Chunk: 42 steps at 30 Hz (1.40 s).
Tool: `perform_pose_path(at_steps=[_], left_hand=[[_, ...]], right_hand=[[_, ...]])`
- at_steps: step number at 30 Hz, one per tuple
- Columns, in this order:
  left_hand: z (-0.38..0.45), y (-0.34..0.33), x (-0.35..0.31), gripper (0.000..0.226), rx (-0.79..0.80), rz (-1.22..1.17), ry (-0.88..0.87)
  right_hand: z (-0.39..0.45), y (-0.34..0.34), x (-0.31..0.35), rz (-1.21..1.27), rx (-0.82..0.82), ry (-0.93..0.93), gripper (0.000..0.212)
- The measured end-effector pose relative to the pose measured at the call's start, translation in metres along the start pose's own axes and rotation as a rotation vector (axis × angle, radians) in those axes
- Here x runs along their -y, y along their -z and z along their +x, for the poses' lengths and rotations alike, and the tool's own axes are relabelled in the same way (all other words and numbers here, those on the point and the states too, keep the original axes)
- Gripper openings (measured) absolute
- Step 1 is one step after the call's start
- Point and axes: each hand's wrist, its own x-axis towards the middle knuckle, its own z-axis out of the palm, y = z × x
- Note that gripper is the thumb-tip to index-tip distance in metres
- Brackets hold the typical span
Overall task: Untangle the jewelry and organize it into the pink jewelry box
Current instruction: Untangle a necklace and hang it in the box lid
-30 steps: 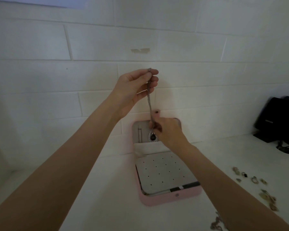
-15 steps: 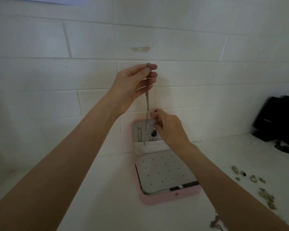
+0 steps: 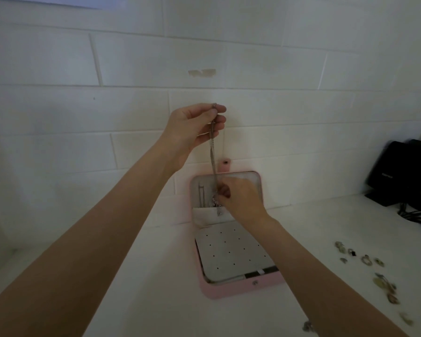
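Note:
A silver necklace chain [image 3: 213, 156] hangs straight down in front of the white tiled wall. My left hand [image 3: 196, 128] pinches its top end, raised above the box. My right hand [image 3: 241, 199] grips the chain's lower end at the pendant, right in front of the open lid of the pink jewelry box [image 3: 241, 289]. The lid leans upright against the wall, with a white pocket [image 3: 204, 216] at its base and another chain hanging at its left. The box base shows a white dotted insert [image 3: 229, 254]. The pendant is mostly hidden by my right fingers.
Loose rings and earrings [image 3: 365, 260] lie scattered on the white counter at the right. A small jewelry piece [image 3: 308, 325] sits near the bottom edge by my right forearm. A black device with cables [image 3: 404, 171] stands at the far right against the wall.
My right hand slid up the chain, then came back down to the pendant in front of the lid. My left hand stays raised, holding the top end.

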Motion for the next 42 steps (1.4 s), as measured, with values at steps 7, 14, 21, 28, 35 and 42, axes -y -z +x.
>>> perform_pose_path(at_steps=[7, 14, 21, 28, 35, 42], left_hand=[[0.001, 0.004, 0.005, 0.019, -0.010, 0.019, 0.017], [0.002, -0.001, 0.007, 0.019, 0.014, 0.010, 0.022], [0.004, -0.001, 0.003, 0.018, -0.033, -0.028, 0.041], [0.005, -0.002, 0.003, 0.017, -0.041, -0.029, 0.041], [0.003, -0.005, 0.009, 0.019, 0.002, 0.016, 0.046], [-0.002, -0.008, 0.013, 0.017, 0.092, 0.155, 0.012]], right_hand=[[0.000, 0.006, -0.005, 0.355, 0.038, -0.151, 0.020], [0.007, 0.033, 0.017, 0.549, 0.184, -0.226, 0.014], [0.010, 0.008, 0.006, 0.246, 0.100, -0.221, 0.017], [0.016, 0.025, -0.009, 0.203, -0.048, -0.201, 0.007], [0.007, 0.010, -0.009, 0.133, 0.182, -0.148, 0.006], [0.020, 0.058, 0.010, 0.678, 0.077, -0.247, 0.026]])
